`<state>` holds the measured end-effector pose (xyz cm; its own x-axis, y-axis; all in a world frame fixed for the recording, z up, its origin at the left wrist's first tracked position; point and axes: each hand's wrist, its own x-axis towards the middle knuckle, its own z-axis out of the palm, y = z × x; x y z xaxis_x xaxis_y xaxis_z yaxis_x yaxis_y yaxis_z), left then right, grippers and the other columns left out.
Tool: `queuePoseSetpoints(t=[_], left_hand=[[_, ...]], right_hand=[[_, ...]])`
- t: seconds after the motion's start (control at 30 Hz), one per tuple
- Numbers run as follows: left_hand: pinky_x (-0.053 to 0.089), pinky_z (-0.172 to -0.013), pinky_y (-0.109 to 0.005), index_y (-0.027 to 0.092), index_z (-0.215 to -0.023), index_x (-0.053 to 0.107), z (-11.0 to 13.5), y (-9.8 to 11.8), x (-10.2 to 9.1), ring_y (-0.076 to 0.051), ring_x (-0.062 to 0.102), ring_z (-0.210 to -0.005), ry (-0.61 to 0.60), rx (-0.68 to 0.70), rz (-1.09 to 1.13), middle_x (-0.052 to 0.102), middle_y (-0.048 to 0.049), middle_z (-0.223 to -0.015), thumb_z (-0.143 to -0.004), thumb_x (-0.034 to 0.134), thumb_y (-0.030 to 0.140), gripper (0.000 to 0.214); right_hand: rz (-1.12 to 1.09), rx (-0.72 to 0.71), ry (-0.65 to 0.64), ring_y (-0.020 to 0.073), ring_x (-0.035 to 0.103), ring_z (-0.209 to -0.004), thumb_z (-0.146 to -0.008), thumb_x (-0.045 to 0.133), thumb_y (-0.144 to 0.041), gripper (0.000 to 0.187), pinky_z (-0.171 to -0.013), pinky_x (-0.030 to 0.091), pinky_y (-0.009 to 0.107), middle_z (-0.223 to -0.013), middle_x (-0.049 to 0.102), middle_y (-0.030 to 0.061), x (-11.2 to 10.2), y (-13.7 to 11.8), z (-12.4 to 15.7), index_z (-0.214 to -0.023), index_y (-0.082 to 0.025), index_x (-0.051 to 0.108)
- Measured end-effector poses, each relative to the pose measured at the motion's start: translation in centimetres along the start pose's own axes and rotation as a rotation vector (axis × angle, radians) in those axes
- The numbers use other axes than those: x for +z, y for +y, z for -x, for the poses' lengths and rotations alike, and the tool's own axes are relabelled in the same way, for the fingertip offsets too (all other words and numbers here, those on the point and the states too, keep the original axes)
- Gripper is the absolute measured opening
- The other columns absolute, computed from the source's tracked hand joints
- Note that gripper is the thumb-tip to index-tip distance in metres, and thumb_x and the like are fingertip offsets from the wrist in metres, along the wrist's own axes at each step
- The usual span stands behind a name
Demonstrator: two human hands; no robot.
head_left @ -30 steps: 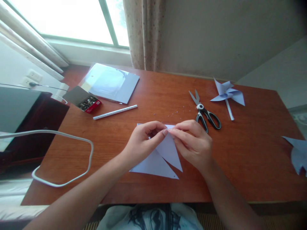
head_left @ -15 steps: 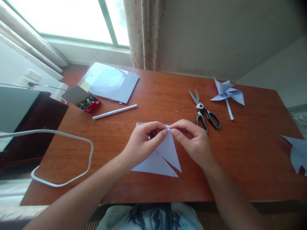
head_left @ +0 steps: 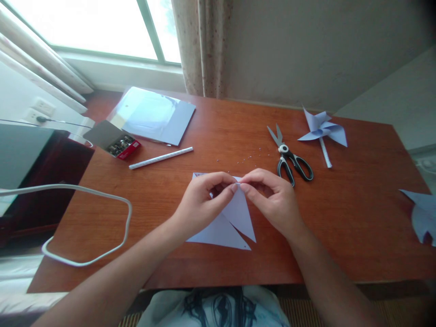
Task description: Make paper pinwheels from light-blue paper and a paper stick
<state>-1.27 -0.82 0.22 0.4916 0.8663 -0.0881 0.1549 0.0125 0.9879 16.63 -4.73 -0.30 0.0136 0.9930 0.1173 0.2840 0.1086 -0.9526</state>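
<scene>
A white paper square (head_left: 218, 232) with slits cut in from its corners lies near the table's front edge. At its far right corner my left hand (head_left: 207, 200) pinches the paper between thumb and forefinger. My right hand (head_left: 270, 195) is closed in a pinch on the same corner, its fingertips almost touching those of the left. What lies right between the fingertips is too small to make out beyond a bit of paper. A small dark hole shows at the near right tip of the paper. Scissors (head_left: 284, 152) with black and grey handles lie partly open beyond my right hand.
A finished paper pinwheel (head_left: 322, 129) on a rolled stick lies at the back right, another folded paper piece (head_left: 424, 218) at the right edge. At left are a rolled paper stick (head_left: 160, 158), a red box (head_left: 124, 145) of small metal pieces, a plastic-sleeved paper pack (head_left: 153, 113) and a white cable (head_left: 129, 213).
The view has shifted very slightly. Both hands stay pinched at the paper's corner, with hardly any movement of the fingers.
</scene>
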Motion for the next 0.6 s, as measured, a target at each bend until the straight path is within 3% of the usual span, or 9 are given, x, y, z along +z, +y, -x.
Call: queuePoseSetpoints(t=[0.6], left_hand=[[0.041, -0.054, -0.021, 0.012, -0.084, 0.071, 0.03, -0.25, 0.19, -0.01, 0.053, -0.061, 0.051, 0.086, -0.068, 0.064, -0.0012, -0.068, -0.09, 0.064, 0.023, 0.014]], right_hand=[[0.044, -0.027, -0.003, 0.0173, 0.066, -0.078, -0.09, 0.068, -0.02, 0.005, -0.066, 0.054, 0.029, -0.084, 0.071, 0.0019, -0.05, -0.27, -0.01, -0.087, -0.022, 0.071]])
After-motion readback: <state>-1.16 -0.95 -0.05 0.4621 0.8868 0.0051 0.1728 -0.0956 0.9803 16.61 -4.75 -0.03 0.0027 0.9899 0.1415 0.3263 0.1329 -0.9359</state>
